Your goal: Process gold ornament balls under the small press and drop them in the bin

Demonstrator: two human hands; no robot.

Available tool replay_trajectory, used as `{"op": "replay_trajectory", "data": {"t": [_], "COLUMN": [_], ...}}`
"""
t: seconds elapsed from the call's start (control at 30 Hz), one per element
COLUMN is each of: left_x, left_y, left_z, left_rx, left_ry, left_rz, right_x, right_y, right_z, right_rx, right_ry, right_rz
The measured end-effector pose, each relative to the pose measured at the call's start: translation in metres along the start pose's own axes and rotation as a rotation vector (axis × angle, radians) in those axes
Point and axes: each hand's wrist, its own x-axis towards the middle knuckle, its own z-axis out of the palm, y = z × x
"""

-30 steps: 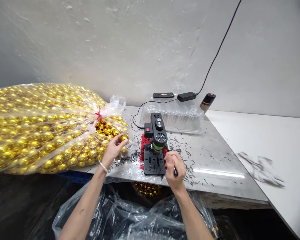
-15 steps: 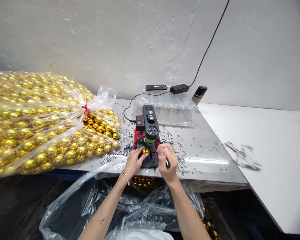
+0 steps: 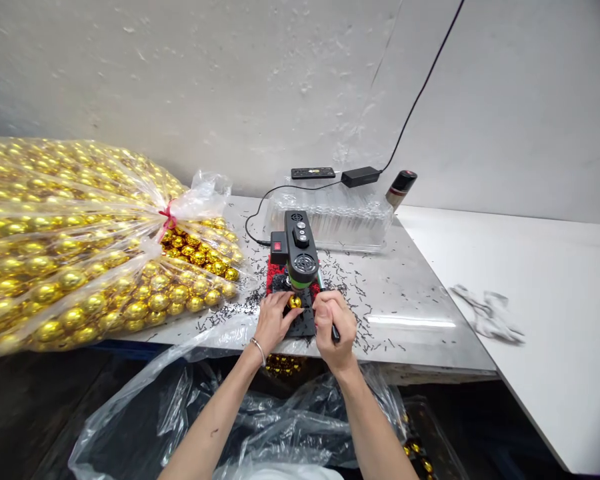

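Note:
Between the thumb and fingers of my left hand (image 3: pixel 274 318) is a shiny gold ball (image 3: pixel 295 302). The ball sits at the black base plate (image 3: pixel 303 325), just under the head of a small black bench drill press (image 3: pixel 303 250) with a green band. My right hand (image 3: pixel 336 327) is wrapped round the black grip of the drill press lever (image 3: pixel 335 333), to the right of the base. Black shavings (image 3: pixel 260 300) and a red patch (image 3: pixel 275 269) surround the machine. The drill's tip is hidden behind its head.
A big clear bag of gold balls (image 3: pixel 70 267) lies at left, tied with red string. Clear plastic trays (image 3: pixel 330 223), a power adapter (image 3: pixel 360 177) and a spray can (image 3: pixel 401 190) stand behind. White gloves (image 3: pixel 487 313) lie at right. A plastic bag (image 3: pixel 260 427) hangs in front.
My left hand has moved slightly right and forward, bringing the gold ball under the drill head. My right hand stays on the lever.

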Motion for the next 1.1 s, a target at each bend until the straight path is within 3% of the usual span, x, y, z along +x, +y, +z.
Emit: {"op": "replay_trajectory", "data": {"t": [0.1, 0.4, 0.7, 1.0, 1.1], "left_x": [-0.006, -0.007, -0.008, -0.008, -0.005], "left_y": [-0.002, -0.002, -0.002, -0.005, -0.004], "left_z": [0.007, 0.008, 0.009, 0.011, 0.012], "left_rx": [-0.035, -0.045, -0.036, -0.044, -0.051], "left_ry": [0.068, 0.068, 0.085, 0.123, 0.119], "left_rz": [0.002, -0.023, -0.014, 0.007, -0.015], "right_x": [-0.004, -0.029, -0.048, -0.042, -0.026], "right_y": [0.002, 0.022, 0.042, 0.044, 0.031], "right_z": [0.001, 0.008, 0.024, 0.020, 0.014], "right_rx": [-0.002, -0.010, -0.023, -0.065, -0.044], "right_ry": [0.006, -0.008, 0.111, 0.027, 0.040], "right_rz": [0.006, -0.038, -0.070, -0.233, -0.189]}}
